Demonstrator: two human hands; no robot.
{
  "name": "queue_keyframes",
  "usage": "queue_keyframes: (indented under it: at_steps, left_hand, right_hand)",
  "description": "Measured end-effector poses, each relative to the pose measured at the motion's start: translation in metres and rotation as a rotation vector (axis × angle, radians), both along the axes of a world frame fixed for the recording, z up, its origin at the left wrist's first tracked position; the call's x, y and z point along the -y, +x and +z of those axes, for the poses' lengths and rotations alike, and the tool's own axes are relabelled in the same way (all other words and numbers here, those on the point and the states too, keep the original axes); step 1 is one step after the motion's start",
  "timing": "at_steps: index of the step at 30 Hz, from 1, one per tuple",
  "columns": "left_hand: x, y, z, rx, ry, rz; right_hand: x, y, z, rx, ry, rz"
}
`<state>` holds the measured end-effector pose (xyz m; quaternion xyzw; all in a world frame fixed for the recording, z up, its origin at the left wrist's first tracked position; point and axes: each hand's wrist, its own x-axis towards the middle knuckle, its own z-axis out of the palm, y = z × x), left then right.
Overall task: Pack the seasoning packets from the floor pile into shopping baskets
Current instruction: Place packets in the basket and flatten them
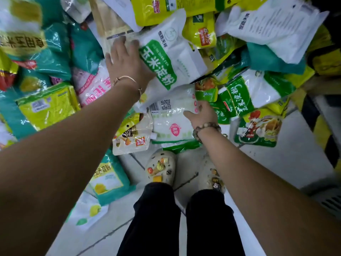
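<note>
Atop the packet pile (48,106), the left hand (127,60) lies flat, fingers spread, on a white-and-green cornstarch packet (171,58); at the pile's near edge (just beyond the clogs (160,169)) the right hand (203,115) pinches a clear white packet (171,117).

The big white bag (177,58) with the green label has a matt, papery-looking face, faintly creased. The clear packet (171,115) is thin glossy plastic film, wrinkled and catching light. The teal packets (55,58) and yellow-green packets (46,106) are shiny plastic too, with bright glare streaks. The floor (295,145) is smooth pale tile, dull and scuffed, with dark seams. The clogs (167,159) look like matt cream foam, the trousers (158,218) like dark matt cloth. A thin bangle (127,78) gleams like metal; the bead bracelet (206,127) looks like dull wood.
</note>
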<state>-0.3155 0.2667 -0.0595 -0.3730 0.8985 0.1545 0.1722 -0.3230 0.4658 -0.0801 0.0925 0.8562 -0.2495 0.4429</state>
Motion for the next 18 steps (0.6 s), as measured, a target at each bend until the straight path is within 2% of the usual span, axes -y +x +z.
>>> queue_keyframes:
  at_steps: [3, 6, 8, 10, 14, 18]
  left_hand:
    - [0.01, -0.013, -0.001, 0.002, 0.007, -0.087]
    - [0.02, -0.02, -0.003, -0.029, 0.181, 0.08]
    - [0.024, -0.019, -0.006, 0.033, 0.251, 0.121]
    - [0.025, -0.019, -0.009, 0.106, 0.245, 0.04]
    - [0.023, -0.014, -0.009, 0.095, 0.261, -0.028]
    - [0.018, 0.0, 0.001, 0.059, 0.285, 0.024]
  right_hand:
    - [0.012, -0.006, -0.016, 0.037, 0.04, -0.015]
    - [0.019, -0.013, -0.022, 0.12, 0.054, -0.094]
    - [0.021, -0.019, -0.022, 0.192, 0.046, -0.152]
    - [0.024, -0.025, -0.022, 0.234, 0.05, -0.15]
    - [0.024, -0.026, -0.016, 0.184, 0.057, -0.112]
    - [0.024, -0.017, -0.003, 0.159, 0.018, -0.133]
